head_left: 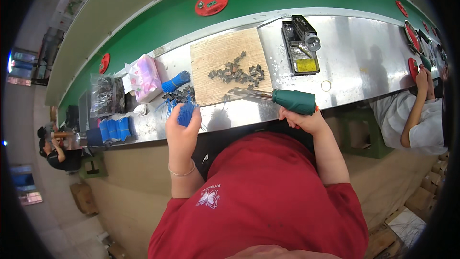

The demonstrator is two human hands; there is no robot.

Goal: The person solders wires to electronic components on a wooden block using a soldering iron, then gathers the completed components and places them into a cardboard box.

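Note:
My left hand (184, 132) is closed around a bundle of thin blue wires (187, 113) at the table's front edge. In my right hand (304, 120) is a green-handled soldering gun (293, 101), its metal tip pointing left over the front of a wooden board (211, 57). A loose heap of small dark metal-and-black components (237, 73) lies on that board. More small dark pieces (179, 94) are heaped just beyond my left hand, beside another blue wire bundle (176, 81).
A black soldering stand (287, 48) with a yellow sponge (305, 65) sits right of the board. Leftward are a pink tissue pack (146, 79), a clear bag of dark parts (107, 97) and blue wire bundles (115, 128). Another person (412, 115) works at the right.

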